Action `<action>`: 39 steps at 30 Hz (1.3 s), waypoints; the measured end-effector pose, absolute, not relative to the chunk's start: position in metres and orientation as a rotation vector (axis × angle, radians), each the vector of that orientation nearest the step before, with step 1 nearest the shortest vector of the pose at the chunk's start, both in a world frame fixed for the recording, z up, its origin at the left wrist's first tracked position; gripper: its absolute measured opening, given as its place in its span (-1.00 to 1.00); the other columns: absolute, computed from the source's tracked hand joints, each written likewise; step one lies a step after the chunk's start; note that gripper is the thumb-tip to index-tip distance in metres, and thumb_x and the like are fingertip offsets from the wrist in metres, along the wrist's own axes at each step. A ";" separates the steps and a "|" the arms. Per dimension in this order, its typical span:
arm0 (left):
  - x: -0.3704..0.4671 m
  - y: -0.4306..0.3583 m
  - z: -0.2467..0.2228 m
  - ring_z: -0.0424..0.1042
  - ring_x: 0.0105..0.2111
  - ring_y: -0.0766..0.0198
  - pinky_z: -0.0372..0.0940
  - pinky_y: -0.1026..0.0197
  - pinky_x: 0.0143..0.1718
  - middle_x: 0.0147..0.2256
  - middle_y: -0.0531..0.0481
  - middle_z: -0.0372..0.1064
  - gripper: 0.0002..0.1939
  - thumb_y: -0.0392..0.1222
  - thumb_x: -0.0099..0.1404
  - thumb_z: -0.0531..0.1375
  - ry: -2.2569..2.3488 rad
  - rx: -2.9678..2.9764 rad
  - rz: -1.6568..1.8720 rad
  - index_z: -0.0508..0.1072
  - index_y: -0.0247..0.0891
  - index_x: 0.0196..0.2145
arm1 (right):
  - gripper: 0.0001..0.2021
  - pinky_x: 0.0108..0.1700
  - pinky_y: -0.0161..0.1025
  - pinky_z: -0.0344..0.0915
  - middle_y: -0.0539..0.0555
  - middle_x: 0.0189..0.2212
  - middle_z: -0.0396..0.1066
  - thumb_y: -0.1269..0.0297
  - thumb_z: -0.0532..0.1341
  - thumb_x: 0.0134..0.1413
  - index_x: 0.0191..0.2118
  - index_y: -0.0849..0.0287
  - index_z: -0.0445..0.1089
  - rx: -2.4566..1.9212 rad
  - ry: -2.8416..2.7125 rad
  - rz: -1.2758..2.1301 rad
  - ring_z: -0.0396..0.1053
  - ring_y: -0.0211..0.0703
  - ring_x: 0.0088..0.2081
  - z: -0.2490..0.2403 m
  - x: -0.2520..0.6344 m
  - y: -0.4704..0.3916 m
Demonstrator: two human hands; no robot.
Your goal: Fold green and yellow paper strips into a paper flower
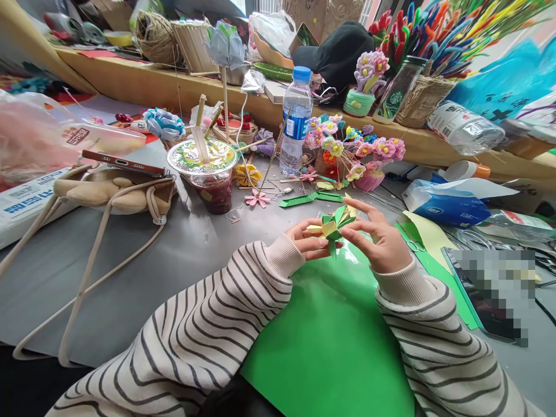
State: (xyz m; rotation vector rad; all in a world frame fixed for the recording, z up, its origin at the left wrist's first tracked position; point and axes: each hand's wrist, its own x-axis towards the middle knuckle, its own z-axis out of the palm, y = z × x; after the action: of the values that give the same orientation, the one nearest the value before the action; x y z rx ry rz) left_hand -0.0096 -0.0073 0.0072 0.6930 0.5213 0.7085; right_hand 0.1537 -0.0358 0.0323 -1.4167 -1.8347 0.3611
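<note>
While the hands (343, 236) hold it, the paper flower (333, 226) shows green-yellow folds.

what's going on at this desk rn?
A person in striped sleeves is working on a green and yellow folded-paper piece, held up in both hands, the left hand on one side and the right hand on the other. Below it lies a large green sheet. A lidded cup of dark drink and a blue-capped water bottle stand farther back, near folded green strips. Scissors lie to the right, not in use.
</note>
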 end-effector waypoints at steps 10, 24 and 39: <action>-0.010 -0.006 0.008 0.44 -0.40 0.19 0.22 0.15 -0.23 -0.42 0.03 0.38 -0.69 -0.40 -0.14 0.22 0.544 0.649 0.656 0.28 -0.27 -0.37 | -0.84 0.05 0.06 -0.03 0.10 -0.02 0.17 0.12 0.21 -0.21 -0.52 0.09 0.39 -1.383 -1.886 0.385 0.10 -0.01 0.01 0.038 0.154 -0.038; -0.015 0.000 0.009 0.42 -0.38 0.29 0.21 0.18 -0.15 -0.40 -0.04 0.40 -0.72 -0.37 -0.01 0.12 0.415 0.555 0.490 0.30 -0.36 -0.26 | -0.82 0.02 0.02 0.07 0.13 0.01 0.13 0.16 0.25 -0.25 -0.46 0.12 0.39 -1.282 -1.961 0.339 0.07 -0.01 0.03 0.042 0.156 -0.040; -0.016 0.002 0.005 0.43 -0.43 0.27 0.27 0.29 -0.35 -0.44 -0.04 0.41 -0.71 -0.34 -0.05 0.15 0.344 0.549 0.403 0.32 -0.36 -0.28 | -0.95 0.00 0.04 0.11 0.11 -0.03 0.16 0.29 0.16 -0.10 -0.49 0.12 0.34 -1.121 -2.047 0.251 0.11 -0.02 0.01 0.040 0.155 -0.039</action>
State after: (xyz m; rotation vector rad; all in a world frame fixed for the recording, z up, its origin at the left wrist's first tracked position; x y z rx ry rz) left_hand -0.0161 0.0017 0.0050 0.5486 0.3444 0.4033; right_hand 0.1548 -0.0385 0.0405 -1.1209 -2.0468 0.2507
